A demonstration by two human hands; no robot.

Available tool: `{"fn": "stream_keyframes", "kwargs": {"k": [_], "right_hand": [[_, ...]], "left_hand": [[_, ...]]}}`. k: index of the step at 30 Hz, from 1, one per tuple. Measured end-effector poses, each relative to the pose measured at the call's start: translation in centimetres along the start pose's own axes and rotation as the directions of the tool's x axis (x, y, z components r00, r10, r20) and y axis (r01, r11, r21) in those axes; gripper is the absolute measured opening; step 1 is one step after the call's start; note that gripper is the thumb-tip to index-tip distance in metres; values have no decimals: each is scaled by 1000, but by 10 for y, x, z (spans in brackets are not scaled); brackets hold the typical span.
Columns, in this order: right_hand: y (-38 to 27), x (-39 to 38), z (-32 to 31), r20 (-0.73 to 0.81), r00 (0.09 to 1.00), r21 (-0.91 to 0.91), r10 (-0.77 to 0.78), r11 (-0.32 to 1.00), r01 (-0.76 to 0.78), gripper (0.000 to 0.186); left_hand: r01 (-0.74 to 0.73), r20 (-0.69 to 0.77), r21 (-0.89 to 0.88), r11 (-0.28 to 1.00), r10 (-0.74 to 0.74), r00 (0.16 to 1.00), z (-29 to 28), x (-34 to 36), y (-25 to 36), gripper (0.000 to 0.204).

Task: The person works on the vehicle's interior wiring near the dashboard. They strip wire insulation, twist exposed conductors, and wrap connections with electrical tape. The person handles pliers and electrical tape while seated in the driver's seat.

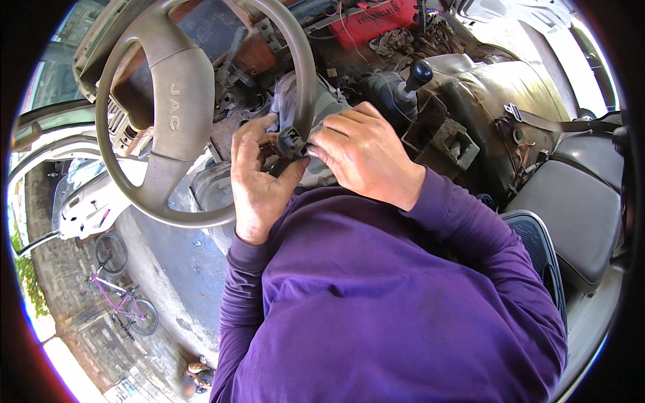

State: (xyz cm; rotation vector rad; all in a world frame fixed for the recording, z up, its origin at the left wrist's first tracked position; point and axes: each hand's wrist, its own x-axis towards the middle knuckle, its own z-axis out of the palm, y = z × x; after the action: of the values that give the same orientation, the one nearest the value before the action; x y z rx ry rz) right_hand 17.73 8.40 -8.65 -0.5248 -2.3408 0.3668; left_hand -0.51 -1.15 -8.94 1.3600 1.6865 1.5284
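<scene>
Close to the lower right of the steering wheel point(181, 87), my two hands meet around a small dark part point(290, 142). It looks like a black plastic piece, perhaps a connector, but fingers cover much of it. My left hand point(259, 174) grips it from the left, thumb below and fingers curled above. From the other side my right hand point(366, 158) pinches at its right edge, with thumb and fingertips pressed together. Whether a separate small piece sits in that pinch is too small to tell. The wheel rim passes just behind the part.
A gear lever point(420, 74) rises right of my hands, beside an open centre console point(453, 144). Exposed wiring and a red item point(376, 23) lie at the stripped dashboard. Seats point(578, 201) with a belt stand at right. Beyond the open door point(91, 205), a bicycle point(124, 302) lies in view outside.
</scene>
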Motion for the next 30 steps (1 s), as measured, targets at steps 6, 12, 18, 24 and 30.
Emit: {"fn": "stream_keyframes", "kwargs": {"k": [6,12,18,24,30], "right_hand": [[-10,6,-26,-3,995,-201,-102,975,99,13],[-5,5,-36,13,999,-152,-49,987,50,15],[15,-3,-45,139,990,79,19,996,-30,17],[26,-13,-40,167,977,103,-134,988,118,21],[26,-14,-33,180,964,213,-194,965,154,16]], "left_hand": [[-119,192,147,982,89,977,-10,7,8,65],[138,237,-13,990,-131,963,-1,3,13,61],[255,327,-123,959,-204,923,0,7,15,55],[460,433,-218,861,-337,836,0,4,15,47],[524,508,-277,805,-340,791,-5,7,8,49]]}}
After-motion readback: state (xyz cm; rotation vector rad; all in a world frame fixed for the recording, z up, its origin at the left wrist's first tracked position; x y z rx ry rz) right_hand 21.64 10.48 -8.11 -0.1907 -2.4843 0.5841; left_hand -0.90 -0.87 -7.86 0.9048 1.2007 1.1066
